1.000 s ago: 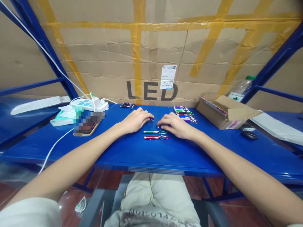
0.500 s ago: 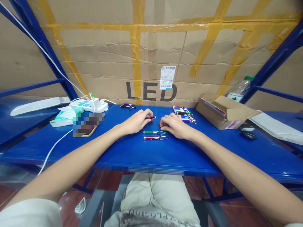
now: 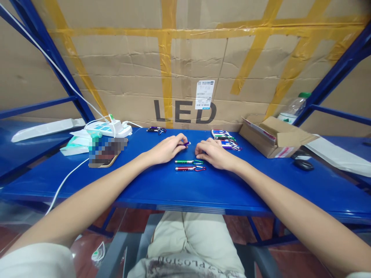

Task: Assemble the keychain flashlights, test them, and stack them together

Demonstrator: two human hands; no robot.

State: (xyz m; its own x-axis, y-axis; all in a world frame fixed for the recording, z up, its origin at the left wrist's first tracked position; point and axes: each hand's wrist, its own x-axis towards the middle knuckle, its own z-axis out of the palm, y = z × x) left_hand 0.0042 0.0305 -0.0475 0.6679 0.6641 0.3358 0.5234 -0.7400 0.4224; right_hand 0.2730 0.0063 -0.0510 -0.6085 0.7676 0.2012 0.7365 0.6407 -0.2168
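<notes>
My left hand [image 3: 167, 148] is closed around a small purple keychain flashlight [image 3: 187, 143], whose tip sticks out to the right of the fingers. My right hand [image 3: 212, 153] rests beside it with fingers curled; whether they hold anything is hidden. Just in front of both hands lie a green keychain flashlight [image 3: 188, 162] and a red keychain flashlight [image 3: 189, 168] on the blue table [image 3: 179, 189]. A row of several coloured flashlights [image 3: 226, 139] lies behind my right hand. A few dark flashlights [image 3: 155, 130] lie behind my left hand.
An open cardboard box [image 3: 276, 141] stands at the right, with a plastic bottle [image 3: 293, 108] behind it and a black mouse [image 3: 303, 165] nearer. At the left are a white power strip [image 3: 107, 127], a tissue pack [image 3: 79, 143] and a phone [image 3: 104, 154]. Taped cardboard [image 3: 185, 65] closes the back.
My left hand has lifted slightly and turned, so the purple flashlight's tip now shows more clearly. My right hand has shifted a little toward it. The green and red flashlights have not moved.
</notes>
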